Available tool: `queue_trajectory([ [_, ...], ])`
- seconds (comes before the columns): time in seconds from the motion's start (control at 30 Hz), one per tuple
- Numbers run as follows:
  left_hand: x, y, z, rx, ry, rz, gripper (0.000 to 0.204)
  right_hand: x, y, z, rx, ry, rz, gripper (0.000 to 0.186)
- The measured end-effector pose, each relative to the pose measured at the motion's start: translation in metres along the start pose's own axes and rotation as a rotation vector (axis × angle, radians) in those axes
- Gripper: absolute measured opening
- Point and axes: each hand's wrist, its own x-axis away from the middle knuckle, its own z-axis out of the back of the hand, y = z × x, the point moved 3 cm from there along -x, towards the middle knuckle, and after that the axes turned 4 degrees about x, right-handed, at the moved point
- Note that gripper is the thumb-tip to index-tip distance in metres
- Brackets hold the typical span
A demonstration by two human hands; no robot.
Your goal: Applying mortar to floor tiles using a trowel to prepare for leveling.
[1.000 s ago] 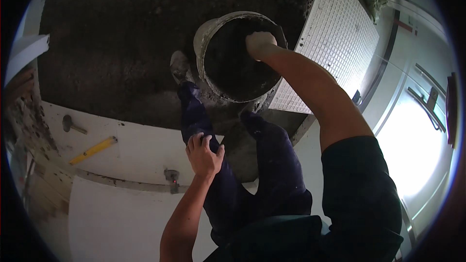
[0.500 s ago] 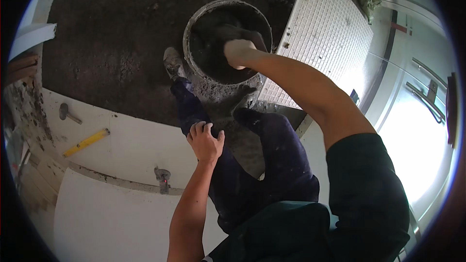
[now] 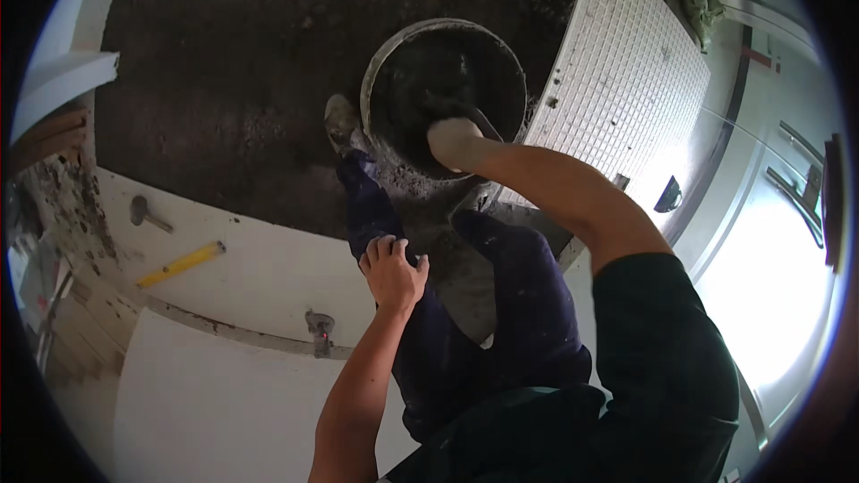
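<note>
**Arm deep in a mortar bucket, tile right next to it: what could bite you**

So the round bucket (image 3: 367,89) stands upright on the floor just ahead of the feet, with dark muck inside. The right hand (image 3: 456,144) is down in it, fingers curled, but it's too dark to tell whether they're gripping a tool. Left hand (image 3: 392,275) holds nothing, fingers spread over the left knee.

My worry: pull hard against one side and the bucket could rock, since nobody's steadying it. Muck could slop onto the left shoe (image 3: 340,122) or the gridded white tile (image 3: 626,72) just beside it. A bare hand in wet cement, if that's what it is, is asking for skin burns too.

The floor (image 3: 206,80) is dark, rough and crumbly, so uneven footing. Nearer the person there's a pale slab (image 3: 277,255) with a mallet (image 3: 140,210) and yellow spirit level (image 3: 182,265) lying on it. Dim room, glare by the door handle (image 3: 798,201) on the right.
</note>
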Motion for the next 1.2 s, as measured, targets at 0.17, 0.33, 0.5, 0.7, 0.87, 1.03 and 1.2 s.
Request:
queue_trajectory([
  [0.17,-0.013,-0.002,0.027,-0.041,-0.032,-0.027,0.044,0.015,0.064,-0.004,-0.42,-0.163,-0.265,0.025],
  [0.33,-0.04,-0.012,0.059,-0.054,-0.075,-0.034,0.045,-0.051,0.062,-0.054,-0.945,-0.324,-0.467,0.031],
  [0.5,-0.064,-0.015,0.086,-0.13,-0.179,-0.076,0.046,-0.082,0.014,-0.058,-1.8,-0.336,-0.529,0.018],
  [0.7,-0.086,-0.01,0.096,-0.219,-0.233,-0.081,0.048,-0.088,0.014,0.007,-2.513,-0.181,-0.391,0.022],
  [0.87,-0.078,-0.004,0.092,-0.252,-0.221,-0.125,0.047,-0.067,0.078,0.001,-3.302,-0.25,-0.116,0.024],
  [1.03,-0.071,-0.003,0.081,-0.275,-0.239,-0.113,0.046,0.023,0.052,-0.021,-2.965,0.153,-0.546,0.032],
  [1.2,-0.062,-0.009,0.068,-0.305,-0.342,-0.077,0.049,-0.018,0.058,-0.018,-2.418,0.144,-0.6,0.045],
])
